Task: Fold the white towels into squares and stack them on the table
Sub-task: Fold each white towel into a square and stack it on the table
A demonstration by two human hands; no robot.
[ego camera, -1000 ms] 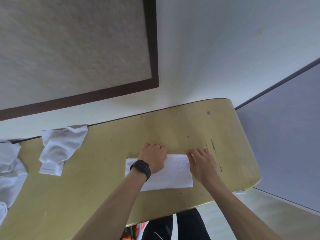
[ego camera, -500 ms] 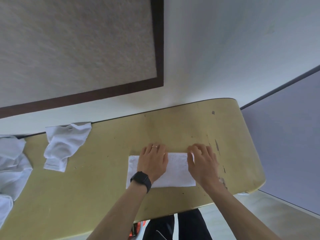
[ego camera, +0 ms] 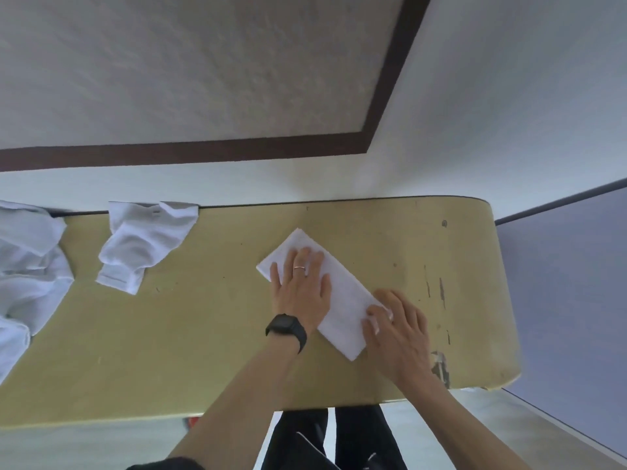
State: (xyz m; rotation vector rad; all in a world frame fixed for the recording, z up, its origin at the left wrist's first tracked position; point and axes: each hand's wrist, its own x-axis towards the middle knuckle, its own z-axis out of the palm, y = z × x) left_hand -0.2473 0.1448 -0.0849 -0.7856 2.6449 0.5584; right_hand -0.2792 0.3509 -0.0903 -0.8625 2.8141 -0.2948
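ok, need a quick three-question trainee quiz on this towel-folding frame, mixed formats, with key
1. True or false: the left hand lies flat on the folded white rectangular towel.
2. The crumpled white towel lies: A) on the folded towel; B) at the far edge of the yellow table, apart from the folded one; C) on the floor.
3. Fill in: the black wristwatch sits on the ___ wrist.
Key: 1 true; 2 B; 3 left.
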